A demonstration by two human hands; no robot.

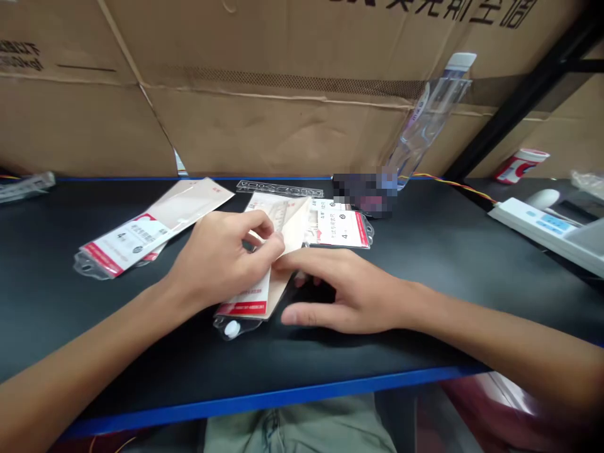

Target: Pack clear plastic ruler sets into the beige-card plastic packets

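Note:
My left hand pinches the upper part of a flat retail packet between thumb and fingers. The packet has a white and red card, a beige backing flap folded partly open, and a clear hang tab at its near end. My right hand lies spread on the black table, its index fingertip touching the packet's edge and its thumb apart on the tabletop. Two similar packets lie nearby, one at left and one behind my hands.
A clear ruler lies at the table's back edge, near a pixelated blurred object. Cardboard sheets stand behind. A clear plastic sleeve leans there. A white device with a blue display sits at right, with a cable running to it.

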